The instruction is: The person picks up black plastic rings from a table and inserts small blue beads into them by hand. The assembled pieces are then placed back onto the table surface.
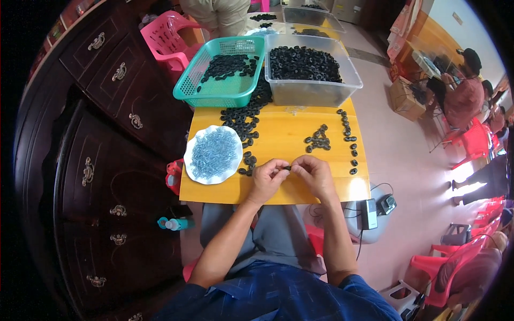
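Both hands meet above the table's near edge over one small black oval part (287, 167). My left hand (267, 179) pinches it from the left, and my right hand (315, 174) closes on it from the right; the fingers cover most of it. Beside my left hand lie loose black parts (242, 123) in a long scatter. A white scalloped plate (191, 172) heaped with thin, clear bluish pieces (215, 152) is further left. Beyond my right hand sits a small cluster of black parts (319, 139), and a row of them (353, 146) runs along the right edge.
At the table's far side stand a green basket (214, 100) and a clear plastic bin (313, 96), both holding black parts. Dark drawers (115, 214) flank the left. A stool with small devices (369, 214) stands right. Other people sit working at the right; one stands beyond the table.
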A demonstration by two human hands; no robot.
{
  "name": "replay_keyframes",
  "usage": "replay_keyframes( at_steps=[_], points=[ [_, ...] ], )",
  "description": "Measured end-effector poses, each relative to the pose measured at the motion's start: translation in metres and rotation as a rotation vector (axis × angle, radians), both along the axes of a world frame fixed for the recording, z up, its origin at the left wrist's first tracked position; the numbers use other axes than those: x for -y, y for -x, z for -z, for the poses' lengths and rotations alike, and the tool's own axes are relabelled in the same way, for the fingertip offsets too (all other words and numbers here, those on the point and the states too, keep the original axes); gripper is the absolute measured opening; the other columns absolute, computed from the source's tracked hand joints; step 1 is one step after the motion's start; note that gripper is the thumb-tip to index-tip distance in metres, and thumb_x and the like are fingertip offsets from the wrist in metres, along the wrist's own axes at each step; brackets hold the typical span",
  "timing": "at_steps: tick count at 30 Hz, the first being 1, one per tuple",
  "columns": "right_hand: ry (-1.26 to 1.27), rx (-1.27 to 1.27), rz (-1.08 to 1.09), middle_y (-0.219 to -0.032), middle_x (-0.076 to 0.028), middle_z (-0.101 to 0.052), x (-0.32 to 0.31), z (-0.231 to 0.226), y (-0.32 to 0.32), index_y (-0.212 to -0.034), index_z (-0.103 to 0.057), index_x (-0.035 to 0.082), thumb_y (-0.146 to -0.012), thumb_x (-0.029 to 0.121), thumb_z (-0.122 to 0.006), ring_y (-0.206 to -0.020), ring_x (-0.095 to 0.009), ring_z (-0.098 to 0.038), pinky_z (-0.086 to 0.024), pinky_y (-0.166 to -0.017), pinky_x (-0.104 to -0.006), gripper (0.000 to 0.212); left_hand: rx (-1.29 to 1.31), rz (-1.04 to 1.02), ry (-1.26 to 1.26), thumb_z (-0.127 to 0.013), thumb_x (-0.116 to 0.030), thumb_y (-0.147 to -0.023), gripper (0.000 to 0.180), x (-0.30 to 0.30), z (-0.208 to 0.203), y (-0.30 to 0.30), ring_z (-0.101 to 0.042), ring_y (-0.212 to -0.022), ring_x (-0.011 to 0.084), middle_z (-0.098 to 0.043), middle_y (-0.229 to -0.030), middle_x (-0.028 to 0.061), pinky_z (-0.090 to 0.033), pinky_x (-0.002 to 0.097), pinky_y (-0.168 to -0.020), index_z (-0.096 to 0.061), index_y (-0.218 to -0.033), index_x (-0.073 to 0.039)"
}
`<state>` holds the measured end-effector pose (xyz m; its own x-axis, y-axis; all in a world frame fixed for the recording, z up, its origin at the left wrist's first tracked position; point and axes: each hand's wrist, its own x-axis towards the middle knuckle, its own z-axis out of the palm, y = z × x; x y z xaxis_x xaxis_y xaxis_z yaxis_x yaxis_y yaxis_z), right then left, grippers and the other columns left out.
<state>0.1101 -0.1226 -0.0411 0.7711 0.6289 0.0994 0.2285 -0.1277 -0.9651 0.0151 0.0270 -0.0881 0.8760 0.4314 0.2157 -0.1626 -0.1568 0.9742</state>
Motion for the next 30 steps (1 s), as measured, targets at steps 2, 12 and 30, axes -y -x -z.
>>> replay_keyframes(
  at_steps=[2,12,30],
  points=[
    [0.031,0.056,0.008,-0.073,-0.001,-0.067,0.000,-0.004,0.002,-0.091,-0.071,0.001,-0.089,0.005,-0.071,-0.067,-0.005,-0.056,-0.049,-0.063,-0.0238,0.005,-0.008,-0.001,-0.014,-0.069,0.002,-0.089,0.018,0.000,-0.001,0.001,-0.067,-0.076,0.0071,-0.072,-0.087,0.0026,-0.055,0.0227,-0.070,-0.068,-0.106,0.001],
    [0.028,-0.056,-0.019,-0.078,-0.004,-0.072,0.001,0.000,0.001,-0.090,-0.071,0.001,-0.087,0.012,-0.075,-0.073,-0.008,-0.065,-0.052,-0.068,-0.0264,0.012,-0.022,0.025,0.007,-0.066,0.002,-0.089,0.017,-0.002,-0.002,0.003,-0.068,-0.077,0.0086,-0.072,-0.087,0.0038,-0.056,0.0237,-0.070,-0.069,-0.105,0.002],
    [0.058,0.280,0.407,-0.079,-0.010,-0.068,0.015,0.010,-0.030,-0.097,-0.070,0.006,-0.089,0.011,-0.069,-0.068,-0.019,-0.065,-0.051,-0.065,-0.0314,0.010,0.030,0.100,0.311,-0.057,0.001,-0.097,0.013,-0.011,-0.008,0.006,-0.063,-0.078,0.0077,-0.070,-0.105,0.0053,-0.053,0.0230,-0.075,-0.061,-0.109,0.000]
  ],
)
